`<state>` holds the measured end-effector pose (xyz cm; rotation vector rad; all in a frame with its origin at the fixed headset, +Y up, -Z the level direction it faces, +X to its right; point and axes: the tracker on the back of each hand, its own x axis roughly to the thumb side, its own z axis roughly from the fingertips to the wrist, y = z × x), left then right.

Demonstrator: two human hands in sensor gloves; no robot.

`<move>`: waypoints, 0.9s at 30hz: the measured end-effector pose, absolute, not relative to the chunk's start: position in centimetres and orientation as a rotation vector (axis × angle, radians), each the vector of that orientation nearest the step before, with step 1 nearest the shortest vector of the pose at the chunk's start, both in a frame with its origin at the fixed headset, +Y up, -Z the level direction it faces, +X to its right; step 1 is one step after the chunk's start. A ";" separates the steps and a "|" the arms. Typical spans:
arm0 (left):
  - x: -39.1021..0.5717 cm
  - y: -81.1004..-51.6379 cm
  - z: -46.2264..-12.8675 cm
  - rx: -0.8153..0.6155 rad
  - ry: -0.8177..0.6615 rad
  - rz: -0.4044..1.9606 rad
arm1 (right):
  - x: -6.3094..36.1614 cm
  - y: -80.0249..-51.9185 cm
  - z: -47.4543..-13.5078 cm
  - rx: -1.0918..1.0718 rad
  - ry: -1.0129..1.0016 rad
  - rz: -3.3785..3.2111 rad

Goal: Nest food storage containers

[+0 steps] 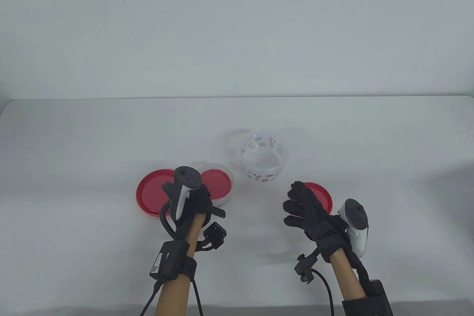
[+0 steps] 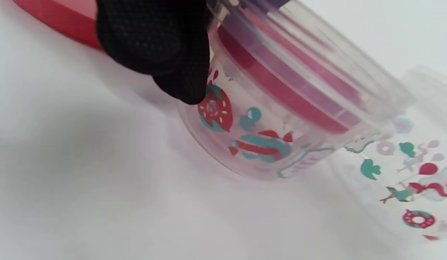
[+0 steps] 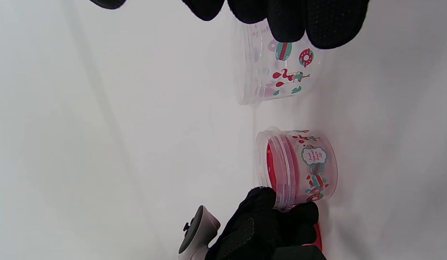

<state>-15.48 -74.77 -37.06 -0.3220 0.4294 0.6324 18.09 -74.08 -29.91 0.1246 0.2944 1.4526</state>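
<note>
A small clear printed container (image 1: 218, 186) stands on the table with a red lid lying inside it. My left hand (image 1: 202, 193) pinches its near rim; this shows in the left wrist view (image 2: 173, 72) and in the right wrist view (image 3: 281, 209). A larger clear printed container (image 1: 263, 160) stands open and empty behind it, to the right. My right hand (image 1: 298, 201) is open, holds nothing, and hovers over a loose red lid (image 1: 320, 193). Its fingertips (image 3: 285, 25) hang near the larger container (image 3: 277, 68).
A large red lid (image 1: 152, 195) lies flat on the white table (image 1: 74, 168), left of my left hand. The table's far edge meets a plain white wall.
</note>
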 end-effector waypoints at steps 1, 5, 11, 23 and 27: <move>-15.6 -74.8 -37.0 -0.317 0.424 0.642 | 18.1 -74.1 -29.9 0.124 0.298 1.450; -16.0 -73.8 -35.7 -0.252 0.350 0.667 | 17.9 -73.3 -29.3 0.132 0.283 1.417; -16.5 -70.1 -32.9 -0.179 0.202 0.681 | 18.2 -72.8 -27.8 0.122 0.301 1.407; -11.6 -66.1 -26.6 -0.209 -0.144 0.636 | 15.9 -73.4 -26.8 0.267 0.490 1.437; -9.3 -66.3 -25.6 -0.243 -0.216 0.631 | 15.7 -73.6 -26.6 0.317 0.543 1.475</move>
